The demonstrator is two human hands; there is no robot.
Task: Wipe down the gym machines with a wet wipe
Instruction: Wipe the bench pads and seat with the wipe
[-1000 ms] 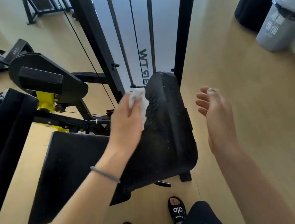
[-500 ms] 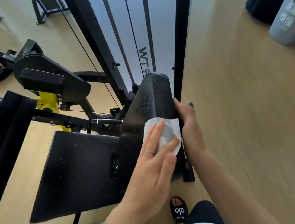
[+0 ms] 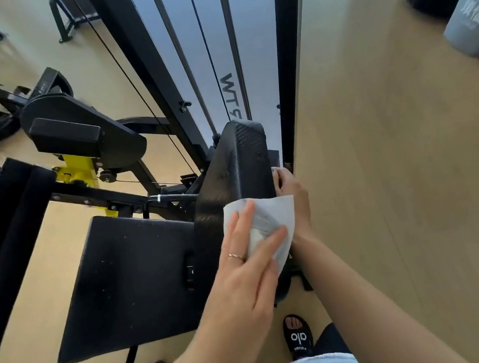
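White wet wipe (image 3: pixel 270 222) lies spread over the near end of the upright black padded backrest (image 3: pixel 242 163), and your left hand (image 3: pixel 242 273) presses it flat there, fingers straight, a thin ring on one. Your right hand (image 3: pixel 292 196) curls around the backrest's right edge, gripping the pad just beside the wipe. Left of the backrest sits the flat black seat pad (image 3: pixel 133 283). A grey bin (image 3: pixel 473 14) stands on the wooden floor (image 3: pixel 394 163) at far right.

wipe (image 3: pixel 270 222) on back pad (image 3: pixel 239 163) | seat pad (image 3: pixel 130 283) left | bin (image 3: pixel 473 14) far right
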